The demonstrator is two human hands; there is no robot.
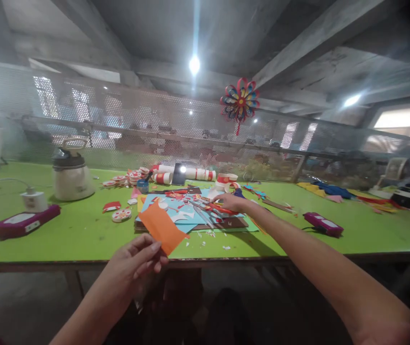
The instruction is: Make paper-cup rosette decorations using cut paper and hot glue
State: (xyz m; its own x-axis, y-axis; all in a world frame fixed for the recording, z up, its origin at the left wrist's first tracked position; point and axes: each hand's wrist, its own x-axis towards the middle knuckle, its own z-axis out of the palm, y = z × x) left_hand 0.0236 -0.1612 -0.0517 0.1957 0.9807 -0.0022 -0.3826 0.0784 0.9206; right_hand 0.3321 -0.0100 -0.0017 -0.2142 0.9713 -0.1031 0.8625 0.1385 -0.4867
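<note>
My left hand [145,256] pinches an orange piece of paper [163,227] by its lower edge, above the front of the table. My right hand [229,202] reaches over the paper pile, its fingers curled at the red handles of a pair of scissors [206,213]. The blades point left across light blue paper sheets [186,218] scattered with red and white scraps. A dark brown board [239,223] lies under the sheets. Small white clippings [210,234] are strewn in front of the pile.
A round patterned disc [122,215] and a blue jar [142,185] sit left of the pile. White-and-red paper tubes [190,172] and a phone [179,174] stand behind. Purple power strips [323,224] lie at both sides; a kettle-like pot [72,177] stands left.
</note>
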